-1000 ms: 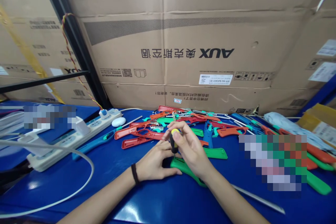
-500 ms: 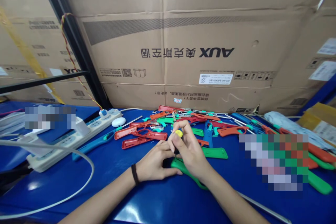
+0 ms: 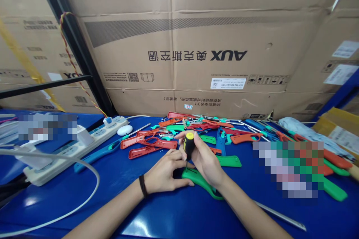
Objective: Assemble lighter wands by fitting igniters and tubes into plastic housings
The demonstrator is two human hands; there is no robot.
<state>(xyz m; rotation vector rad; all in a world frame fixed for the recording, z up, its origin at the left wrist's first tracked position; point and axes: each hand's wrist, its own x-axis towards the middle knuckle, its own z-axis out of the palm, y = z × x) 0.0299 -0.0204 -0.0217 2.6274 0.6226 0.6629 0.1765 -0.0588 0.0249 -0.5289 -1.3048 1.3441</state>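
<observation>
My right hand (image 3: 209, 166) has its fingers round the black-and-yellow handle of a small screwdriver (image 3: 189, 148). The shaft points down at the end of a green long-reach lighter (image 3: 199, 181), which lies on the blue table. My left hand (image 3: 167, 168) grips that end, thumb along the near edge and fingers along the far side. The screwdriver tip meets the lighter between my hands, though whether it sits in a screw is too small to tell. A metal tube (image 3: 280, 214) shows beyond my right forearm, which hides where it leads.
Red lighter shells (image 3: 153, 143) and other lighter parts are piled behind my hands. A green shell (image 3: 230, 161) lies right of them. On the left are a white power strip (image 3: 95, 136), a loose cable (image 3: 95, 190) and a blue lighter (image 3: 94, 157). A large cardboard box (image 3: 179, 74) stands behind.
My right hand's fingers have shifted round the screwdriver handle, so more of its black side shows. My left hand and the green lighter stay in place; the view has moved slightly.
</observation>
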